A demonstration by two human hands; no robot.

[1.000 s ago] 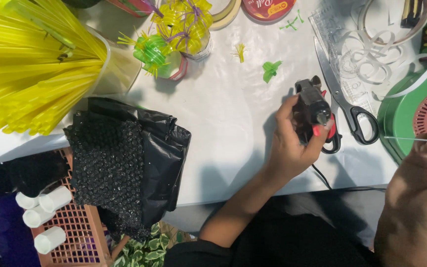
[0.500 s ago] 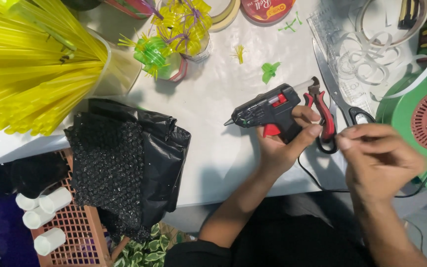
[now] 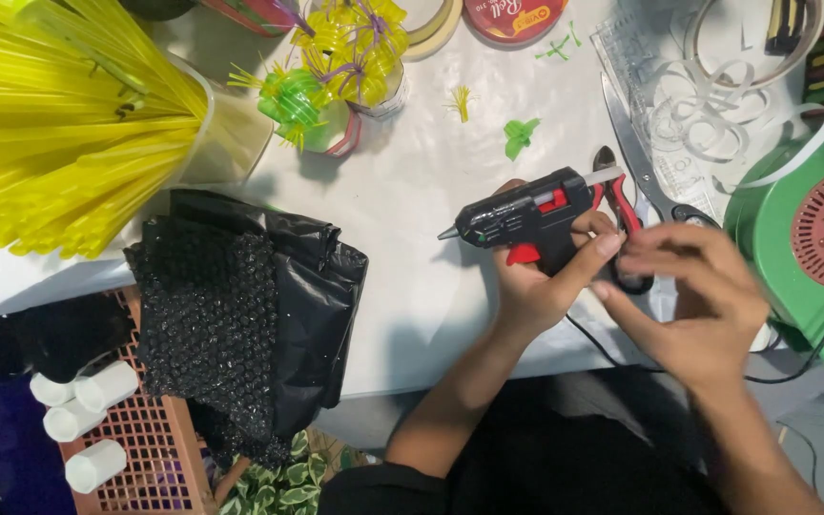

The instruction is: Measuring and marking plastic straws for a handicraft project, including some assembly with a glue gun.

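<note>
Both hands meet just right of the middle of the frame, above the white table (image 3: 412,191). The left hand (image 3: 541,281) is wrapped around the handle of a black glue gun (image 3: 522,215), whose nozzle points toward the left of the frame; a red trigger shows under the body. The right hand (image 3: 693,300) comes in from the lower right, blurred, with its fingers drawn together at the rear of the glue gun; whether they pinch anything there cannot be made out. A dark cord (image 3: 603,348) runs from under the hands toward the right and is partly hidden by the right arm.

Behind the hands lie scissors (image 3: 636,157) with red and black handles, mostly covered by the fingers. A green round device (image 3: 774,224) with a red centre is cut off at the right edge. White strip curls (image 3: 708,110) lie at the upper right. A bundle of yellow straws (image 3: 50,114) fills the upper left, cropped by the frame. Small yellow and green straw flowers (image 3: 345,48) sit at the top centre. A black sheet of bubble wrap (image 3: 231,315) hangs over the table edge at the lower left, above an orange basket (image 3: 150,448) with white tubes (image 3: 88,391).
</note>
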